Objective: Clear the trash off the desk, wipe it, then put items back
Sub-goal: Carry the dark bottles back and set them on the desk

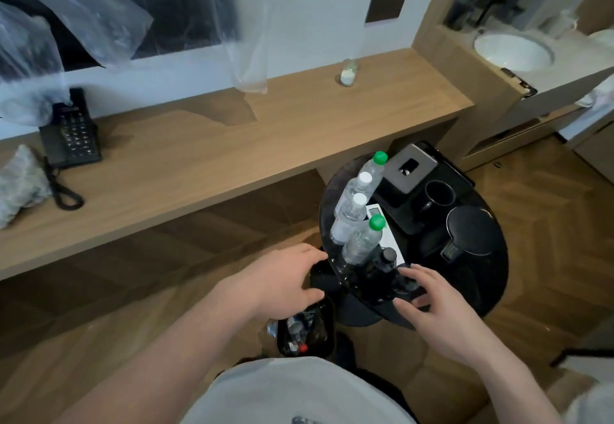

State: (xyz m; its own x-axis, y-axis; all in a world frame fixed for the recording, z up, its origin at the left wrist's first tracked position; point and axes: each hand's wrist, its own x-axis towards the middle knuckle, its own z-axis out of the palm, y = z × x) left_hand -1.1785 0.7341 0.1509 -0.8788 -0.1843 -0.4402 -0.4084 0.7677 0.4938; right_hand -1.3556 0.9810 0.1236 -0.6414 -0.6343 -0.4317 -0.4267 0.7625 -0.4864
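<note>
Item: black tray (471,294), the landmark, is sitting off the table (232,144), out in front of its near edge, above the wooden floor.

On the tray: four clear bottles (352,220), two green-capped and two white-capped, are standing in a row along its left side; a dark kettle (471,230) is sitting at its right; a black cup (439,192) and a grey square box (410,166) are standing at its far end.

Left hand (289,282): reaching at the tray's near-left rim, grip wide, fingers spread, holding nothing visible.

Right hand (428,297): lying at the tray's near rim, grip loosely spread; whether it is holding the rim, I cannot tell.

Below the tray's near-left: a black bin (304,327) is holding discarded trash.

On the table, well left of the tray: a black telephone (71,131), with a crumpled cloth (20,184) further left.

Step judged: the items are being put back. The next move is calling for both hands gripping the rim evenly and lifting level, since the upright bottles are likely to topple.
</note>
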